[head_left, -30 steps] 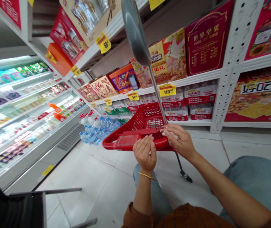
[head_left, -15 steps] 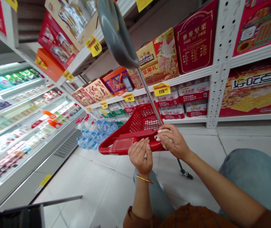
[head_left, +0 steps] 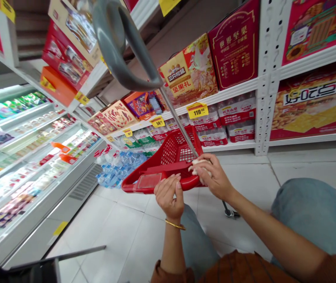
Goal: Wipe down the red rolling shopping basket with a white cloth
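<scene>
Left hand (head_left: 168,198) with fingers pressed together on red basket rim (head_left: 156,171), apparently steadying basket tipped up by knee (head_left: 199,251). Right hand (head_left: 213,177) pinching white wad (head_left: 199,167) at rim between thumb and fingers; material unclear. Metal pull handle (head_left: 179,122) rising just past right hand.

White steel shelving (head_left: 263,78) with punched uprights runs along one side of the aisle. Its upper shelves carry boxed gifts, among them a maroon nut gift box (head_left: 234,45) and a red-and-gold gift box (head_left: 187,70), with a large snack carton (head_left: 312,106) beside them. Shrink-wrapped bottled water packs (head_left: 237,112) fill the shelf below, under a yellow price tag (head_left: 197,110) reading 119. Loose bottled water (head_left: 117,171) sits low at the aisle's far end, near a refrigerated display case (head_left: 82,188) full of packaged goods. Pale floor tiles (head_left: 112,239) cover the aisle.
</scene>
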`<state>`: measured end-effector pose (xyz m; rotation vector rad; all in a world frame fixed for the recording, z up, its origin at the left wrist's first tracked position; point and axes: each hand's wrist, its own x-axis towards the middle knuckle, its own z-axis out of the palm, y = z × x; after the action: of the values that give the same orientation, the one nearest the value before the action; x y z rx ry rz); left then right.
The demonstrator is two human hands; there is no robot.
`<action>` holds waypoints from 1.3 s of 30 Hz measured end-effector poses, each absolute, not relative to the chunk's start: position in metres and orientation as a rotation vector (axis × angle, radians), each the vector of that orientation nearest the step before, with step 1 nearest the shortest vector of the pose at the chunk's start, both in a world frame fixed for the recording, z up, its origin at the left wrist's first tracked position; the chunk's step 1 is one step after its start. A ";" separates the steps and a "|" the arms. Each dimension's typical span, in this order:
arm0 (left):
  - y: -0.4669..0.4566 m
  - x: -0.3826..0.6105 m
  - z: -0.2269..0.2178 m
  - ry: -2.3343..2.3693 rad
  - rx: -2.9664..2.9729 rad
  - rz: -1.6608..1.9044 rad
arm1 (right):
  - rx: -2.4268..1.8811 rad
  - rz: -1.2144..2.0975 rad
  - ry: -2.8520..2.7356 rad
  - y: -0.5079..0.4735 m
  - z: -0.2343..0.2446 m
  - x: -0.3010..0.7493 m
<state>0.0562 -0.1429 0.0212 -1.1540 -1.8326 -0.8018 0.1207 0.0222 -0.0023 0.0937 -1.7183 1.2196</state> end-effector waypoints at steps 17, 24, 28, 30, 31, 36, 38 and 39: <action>-0.161 0.056 0.026 -1.856 -1.303 -1.011 | 0.199 1.211 -1.687 0.023 -0.020 0.121; -0.147 0.063 0.035 -1.920 -1.290 -0.953 | 0.166 1.155 -1.677 0.029 -0.012 0.115; -0.123 0.078 0.033 -2.018 -1.172 -0.760 | 0.197 1.101 -1.711 0.031 -0.010 0.116; -0.116 0.082 0.030 -1.993 -1.142 -0.756 | 0.188 1.092 -1.708 0.029 -0.011 0.118; -0.115 0.083 0.029 -1.971 -1.161 -0.763 | 0.182 1.090 -1.705 0.027 -0.011 0.120; -0.126 0.082 0.030 -1.894 -1.239 -0.763 | 0.163 1.070 -1.711 0.015 -0.015 0.130; -0.133 0.082 0.031 -1.882 -1.241 -0.770 | 0.162 1.061 -1.726 0.008 -0.017 0.133; -0.136 0.082 0.032 -1.876 -1.247 -0.773 | 0.162 1.055 -1.728 0.003 -0.017 0.134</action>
<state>0.0820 -0.1360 0.0320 -1.2470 -1.8761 -0.7735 0.1342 0.0034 -0.0174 0.1615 -1.7276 1.0550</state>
